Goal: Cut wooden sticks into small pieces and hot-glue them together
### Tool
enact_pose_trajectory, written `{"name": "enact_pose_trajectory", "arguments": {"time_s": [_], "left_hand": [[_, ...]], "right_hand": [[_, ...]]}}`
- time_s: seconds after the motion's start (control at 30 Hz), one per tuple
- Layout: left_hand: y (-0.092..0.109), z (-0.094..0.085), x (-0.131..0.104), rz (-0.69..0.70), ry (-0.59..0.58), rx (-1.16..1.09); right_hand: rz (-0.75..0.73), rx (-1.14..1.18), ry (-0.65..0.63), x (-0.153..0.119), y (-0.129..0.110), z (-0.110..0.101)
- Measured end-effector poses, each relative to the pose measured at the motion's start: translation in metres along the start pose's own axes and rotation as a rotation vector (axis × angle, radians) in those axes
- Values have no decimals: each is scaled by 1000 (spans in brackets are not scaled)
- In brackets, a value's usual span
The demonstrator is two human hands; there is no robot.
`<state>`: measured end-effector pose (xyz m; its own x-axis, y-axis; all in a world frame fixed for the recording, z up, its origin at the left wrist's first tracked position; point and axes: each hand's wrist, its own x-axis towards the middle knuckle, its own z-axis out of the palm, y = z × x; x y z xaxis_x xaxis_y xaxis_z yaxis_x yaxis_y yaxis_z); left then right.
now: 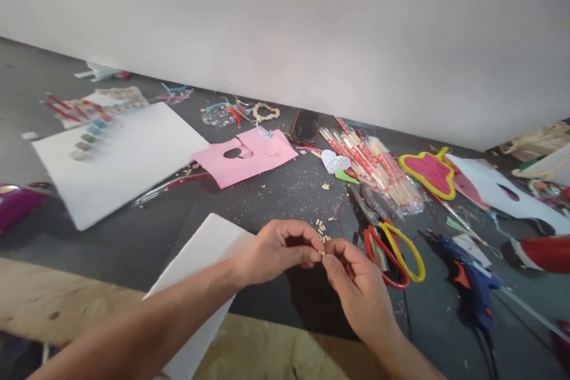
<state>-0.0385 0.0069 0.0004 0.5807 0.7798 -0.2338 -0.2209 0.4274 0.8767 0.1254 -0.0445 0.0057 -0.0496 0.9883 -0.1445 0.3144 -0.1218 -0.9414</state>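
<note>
Both grips (276, 252) (363, 288) pinch a bead (322, 253), perhaps — bag (408, 205) holds sticks (351, 153).

Craft workspace, home or workshop unclear: dark desk (149, 240) against pale wall (285, 24), strewn with blue glue gun (472, 279), red-and-yellow-handled scissors (377, 224), cut pink paper (271, 151), bagged wooden sticks (371, 161), bead bracelet (266, 118), small pale scraps (320, 227).
</note>
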Motion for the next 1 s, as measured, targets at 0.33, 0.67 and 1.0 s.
{"name": "enact_pose_trajectory", "arguments": {"time_s": [0.33, 0.67, 1.0], "left_hand": [[0, -1, -1, 11, -33, 63], [-1, -4, -2, 44, -57, 245], [-15, -23, 7, 607, -23, 1277]], "right_hand": [[25, 42, -55, 1, 3, -2], [11, -9, -26, 2, -3, -10], [-636, -935, 134, 10, 8, -47]]}}
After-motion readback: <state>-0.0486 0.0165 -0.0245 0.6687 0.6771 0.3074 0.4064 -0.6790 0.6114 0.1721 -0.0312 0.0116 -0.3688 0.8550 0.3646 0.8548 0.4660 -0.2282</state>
